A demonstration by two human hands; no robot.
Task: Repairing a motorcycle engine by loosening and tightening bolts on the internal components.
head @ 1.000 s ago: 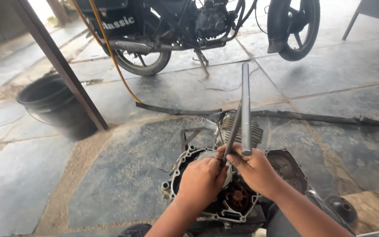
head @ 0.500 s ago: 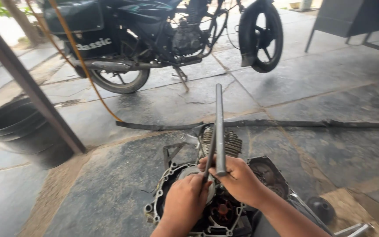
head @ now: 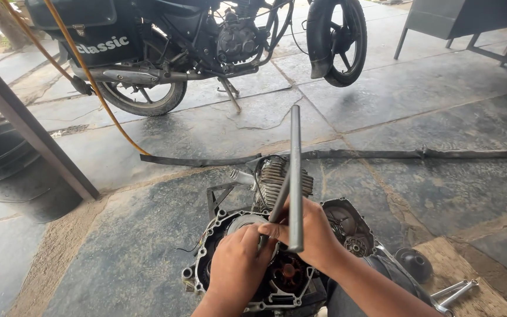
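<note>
At the far left a round black plastic tub (head: 13, 176) stands on the grey stone floor (head: 441, 105), partly hidden behind a slanting dark metal post (head: 30, 126) and cut off by the frame edge. Behind it, a parked black motorcycle (head: 206, 41) carries a black side panel (head: 98, 44) with white lettering; an orange hose (head: 89, 88) runs down across it.

Your left hand (head: 239, 267) rests on the open, grimy grey engine case (head: 277, 276) lying on the floor in front of you, fingers curled narrow around a thin dark rod (head: 277, 205); its lower end is hidden under your palms, so where it sits is unclear. Your right hand (head: 315, 238) grips a long, straight grey steel bar (head: 295, 176) held upright, fingers wrapped tight about its lower part. The case shows a ring of bolt lugs, a reddish centre and a finned cylinder (head: 277, 176) behind.

To the right, a strip of black rubber (head: 418, 154) lies across the floor, and shiny steel tools (head: 456, 290) lie on a wooden board (head: 470, 270), possibly spanners.
</note>
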